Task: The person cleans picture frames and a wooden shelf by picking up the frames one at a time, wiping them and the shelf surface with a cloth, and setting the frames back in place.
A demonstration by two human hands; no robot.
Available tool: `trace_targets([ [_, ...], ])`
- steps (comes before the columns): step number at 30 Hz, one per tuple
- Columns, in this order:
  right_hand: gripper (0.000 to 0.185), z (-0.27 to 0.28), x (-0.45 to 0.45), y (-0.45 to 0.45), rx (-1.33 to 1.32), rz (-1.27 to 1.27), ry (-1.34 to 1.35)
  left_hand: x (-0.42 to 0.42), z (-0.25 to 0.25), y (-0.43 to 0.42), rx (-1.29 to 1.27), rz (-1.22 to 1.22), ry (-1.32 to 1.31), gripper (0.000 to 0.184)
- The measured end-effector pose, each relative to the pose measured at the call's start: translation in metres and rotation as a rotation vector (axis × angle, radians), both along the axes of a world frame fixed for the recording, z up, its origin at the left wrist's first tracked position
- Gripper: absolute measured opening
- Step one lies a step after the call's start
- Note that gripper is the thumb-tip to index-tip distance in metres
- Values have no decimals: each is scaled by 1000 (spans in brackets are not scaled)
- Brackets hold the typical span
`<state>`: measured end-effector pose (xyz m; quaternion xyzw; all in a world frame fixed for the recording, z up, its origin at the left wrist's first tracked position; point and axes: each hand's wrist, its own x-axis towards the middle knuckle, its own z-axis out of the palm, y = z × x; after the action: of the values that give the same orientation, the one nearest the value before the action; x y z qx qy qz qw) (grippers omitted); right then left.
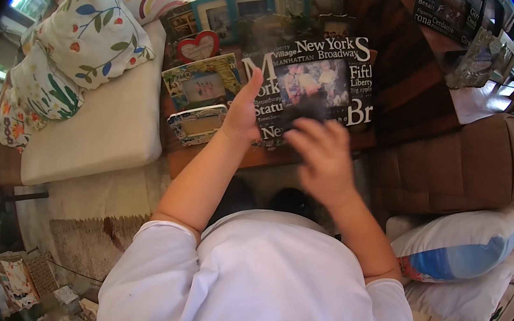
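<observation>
A black picture frame (360, 90) printed with white New York words stands tilted towards me, with a photo of people in its middle. My left hand (244, 111) grips its left edge, thumb up along the side and the other fingers mostly hidden. Before the lower part of the frame, my right hand (324, 159) is smeared by motion, its fingers bent. A dark blurred patch (308, 106) lies just above those fingertips, over the photo; I cannot tell whether it is something held or a reflection. Left of my left hand stand a patterned photo frame (202, 83) and a smaller frame (197, 124).
More photo frames, including a teal triple frame (250, 7) and a red heart frame (197, 47), crowd the wooden table (404, 57). Further frames (487, 60) stand at right. A cushioned seat (103, 109) with pillows is at left, a brown seat (450, 158) at right.
</observation>
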<state>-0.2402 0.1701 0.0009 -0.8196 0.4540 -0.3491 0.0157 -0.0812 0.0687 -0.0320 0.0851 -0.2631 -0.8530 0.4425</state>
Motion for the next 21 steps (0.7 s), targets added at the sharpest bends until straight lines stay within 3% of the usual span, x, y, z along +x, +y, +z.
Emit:
trace_targets([
  [1, 41, -10, 18, 1, -26, 149, -26, -1, 8, 5, 37, 148, -217, 75],
  [2, 38, -18, 30, 1, -52, 299, -52, -3, 9, 4, 50, 114, -164, 74],
  [5, 36, -24, 28, -1, -3, 341, -50, -6, 18, 3, 78, 33, -24, 74],
  [9, 43, -21, -35, 6, -29, 44, -202, 2, 21, 2, -40, 43, 69, 75],
  [11, 48, -45, -63, 11, 91, -115, -862, 9, 24, 1, -42, 24, 65, 75],
  [12, 48, -41, -64, 14, 373, -234, -1579, 12, 23, 0, -41, 10, 62, 75],
  [14, 41, -35, -80, 4, 313, -311, -1849, 15, 14, -2, -17, 30, 40, 70],
  [17, 43, -27, -82, -7, 643, 89, -2072, 14, 10, -3, 54, -27, 117, 61],
  [20, 64, -46, -58, -5, 780, 97, -1928, 7, 3, -1, 151, -6, 94, 59],
  [21, 80, -37, -42, 0, 818, 332, -1964, 2, 1, 3, 151, 14, 76, 59],
])
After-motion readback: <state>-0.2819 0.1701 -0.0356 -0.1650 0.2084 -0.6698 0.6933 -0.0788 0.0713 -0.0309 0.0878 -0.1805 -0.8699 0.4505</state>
